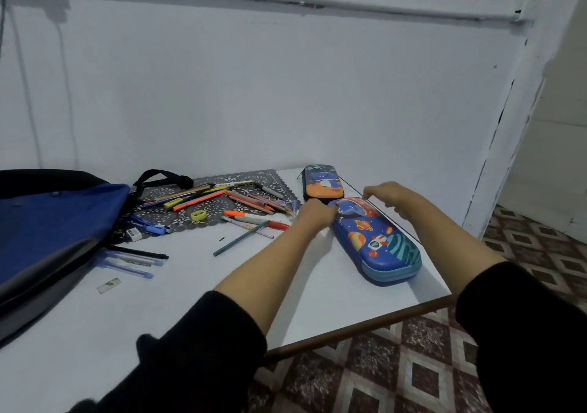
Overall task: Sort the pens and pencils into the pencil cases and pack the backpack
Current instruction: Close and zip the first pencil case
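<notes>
Arms (270,269) outstretched; left hand (317,214) near right hand (392,196), fingers (373,191) bent.

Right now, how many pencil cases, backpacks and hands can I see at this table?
Pencil cases: 2, the near blue pencil case and the far dark pencil case
Backpacks: 1, the blue backpack
Hands: 2, the left hand and the right hand
Total: 5

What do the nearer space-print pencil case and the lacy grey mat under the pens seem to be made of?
Nearer pencil case: likely moulded hard-shell foam or plastic, slightly glossy; planets and rocket look raised, and a zip band rings its edge. Grey mat: probably thin plastic or vinyl, matt; its lace pattern looks punched through.
</notes>
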